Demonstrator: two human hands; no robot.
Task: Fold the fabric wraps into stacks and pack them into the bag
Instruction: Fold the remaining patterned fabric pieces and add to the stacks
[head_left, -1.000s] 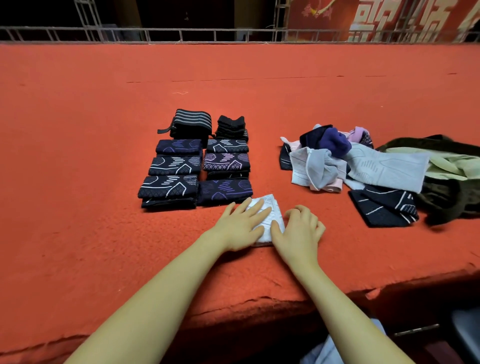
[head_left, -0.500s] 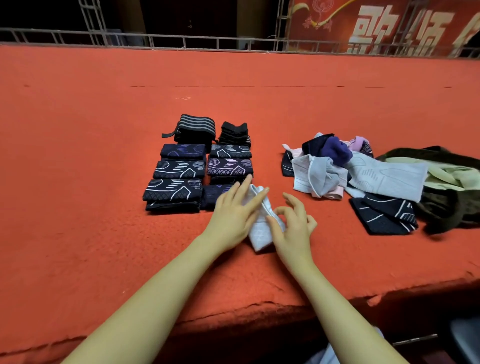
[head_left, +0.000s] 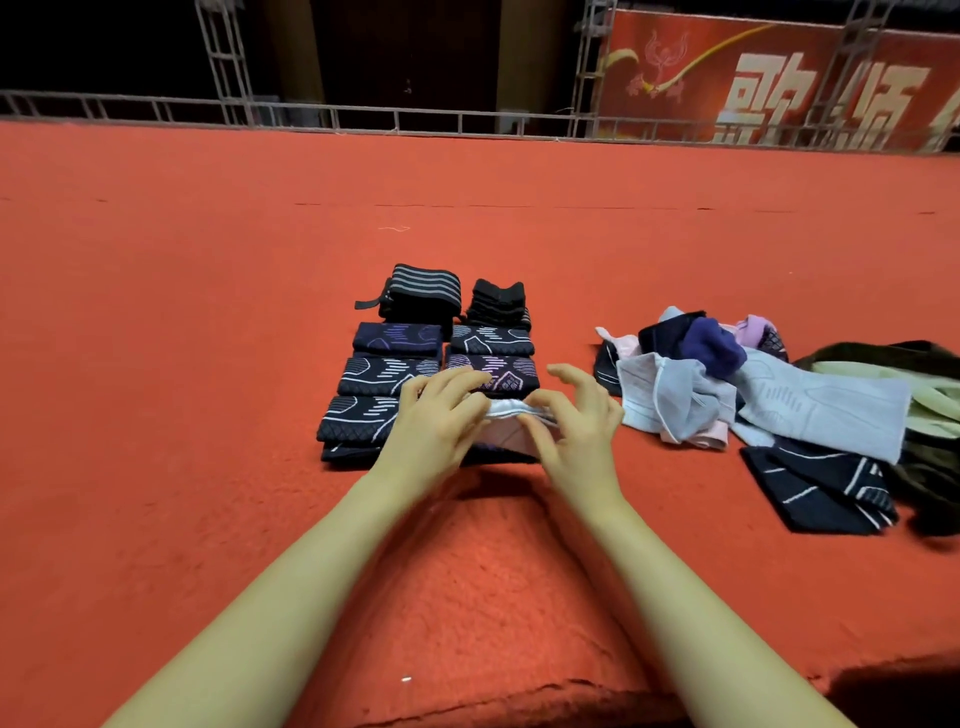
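Both your left hand (head_left: 436, 415) and right hand (head_left: 571, 421) pinch the folded white wrap (head_left: 511, 410) between them; the dark stack (head_left: 493, 374) lies just beyond your fingertips.

Open carpet (head_left: 218, 322) left of stacks (head_left: 431, 358)

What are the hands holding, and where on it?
Both the left hand and right hand pinch the folded white fabric wrap at its opposite side edges.
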